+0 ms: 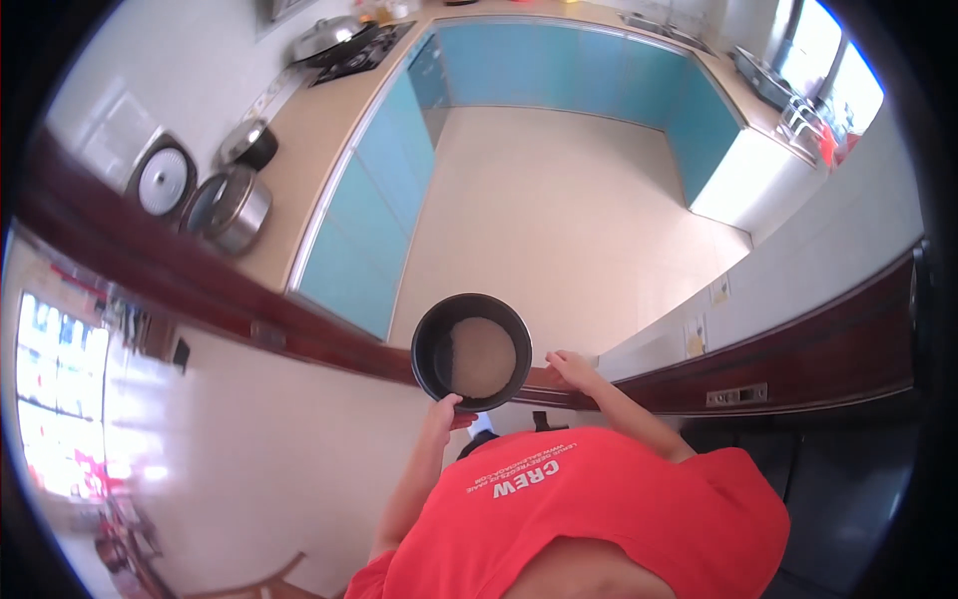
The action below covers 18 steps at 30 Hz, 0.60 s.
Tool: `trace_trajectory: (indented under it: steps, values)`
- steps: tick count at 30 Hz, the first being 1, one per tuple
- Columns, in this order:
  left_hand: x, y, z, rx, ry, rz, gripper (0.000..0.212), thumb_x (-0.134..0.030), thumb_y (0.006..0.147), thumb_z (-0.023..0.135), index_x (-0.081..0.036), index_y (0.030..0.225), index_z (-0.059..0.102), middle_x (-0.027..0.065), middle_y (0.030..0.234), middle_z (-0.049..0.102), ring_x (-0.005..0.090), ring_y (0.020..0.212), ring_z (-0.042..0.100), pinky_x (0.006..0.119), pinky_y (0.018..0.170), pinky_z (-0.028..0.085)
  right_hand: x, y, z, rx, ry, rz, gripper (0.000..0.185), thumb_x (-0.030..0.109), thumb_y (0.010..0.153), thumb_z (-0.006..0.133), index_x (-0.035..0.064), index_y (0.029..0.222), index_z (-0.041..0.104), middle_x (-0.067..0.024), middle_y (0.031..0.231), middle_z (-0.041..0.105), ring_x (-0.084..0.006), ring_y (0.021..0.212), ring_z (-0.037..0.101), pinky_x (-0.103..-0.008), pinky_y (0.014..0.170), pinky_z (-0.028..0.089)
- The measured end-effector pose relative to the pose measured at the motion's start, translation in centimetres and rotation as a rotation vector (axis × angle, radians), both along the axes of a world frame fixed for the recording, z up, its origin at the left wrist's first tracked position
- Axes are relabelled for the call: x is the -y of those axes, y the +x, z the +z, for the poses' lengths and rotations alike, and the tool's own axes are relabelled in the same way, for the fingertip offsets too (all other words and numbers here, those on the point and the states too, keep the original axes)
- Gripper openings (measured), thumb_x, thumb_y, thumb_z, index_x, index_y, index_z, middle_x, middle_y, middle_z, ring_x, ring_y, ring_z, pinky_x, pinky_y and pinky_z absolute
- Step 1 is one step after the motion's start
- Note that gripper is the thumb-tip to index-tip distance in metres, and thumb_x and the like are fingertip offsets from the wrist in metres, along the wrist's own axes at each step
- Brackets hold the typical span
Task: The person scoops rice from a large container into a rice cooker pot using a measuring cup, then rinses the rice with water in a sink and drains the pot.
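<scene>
My left hand grips the near rim of a dark round inner cooking pot, thumb over the edge and fingers underneath. Inside the pot lies a pale, grainy layer that looks like uncooked rice, gathered towards the right side. The pot is held in front of my body, above a dark red wooden door frame at floor level. Just to its right is my right hand, apart from the rim, with loosely bent fingers and nothing visible in it.
On the left counter stand a steel rice cooker with its lid raised, a lidded pot and a gas hob bearing a covered wok. Blue cabinets surround the tiled floor. A doorway frame borders my right.
</scene>
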<state>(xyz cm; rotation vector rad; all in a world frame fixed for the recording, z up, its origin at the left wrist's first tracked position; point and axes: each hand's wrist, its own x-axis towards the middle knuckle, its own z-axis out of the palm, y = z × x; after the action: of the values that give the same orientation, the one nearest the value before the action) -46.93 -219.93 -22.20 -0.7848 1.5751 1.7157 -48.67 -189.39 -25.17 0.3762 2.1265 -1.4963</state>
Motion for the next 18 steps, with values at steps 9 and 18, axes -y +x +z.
trace_trajectory:
  steps: [9, 18]
  values:
    - [-3.8, -23.1, -1.0, 0.117, 0.231, -0.169, 0.033, -0.023, 0.084, 0.044, 0.004, 0.099, 0.055, 0.0179, 0.086, 0.065, 0.0283, 0.077, 0.066, 0.038, 0.071, 0.053, -4.0, -11.9, 0.3, 0.139, -0.208, -0.415, 0.044, 0.040, 0.093, 0.042, 0.0015, 0.111, 0.052, -0.0111, 0.099, 0.060, -0.0172, 0.077, 0.060, -0.0304, 0.068, 0.049]
    - [-16.5, -48.8, -2.2, 0.016, 0.149, -0.454, 0.040, -0.029, 0.086, 0.043, 0.006, 0.103, 0.054, 0.0193, 0.084, 0.066, 0.0282, 0.071, 0.066, 0.039, 0.064, 0.055, -17.7, -32.9, 0.7, 0.088, -0.167, -0.506, 0.061, 0.049, 0.089, 0.047, 0.0024, 0.128, 0.043, -0.0145, 0.120, 0.050, -0.0244, 0.086, 0.062, -0.0345, 0.067, 0.053]
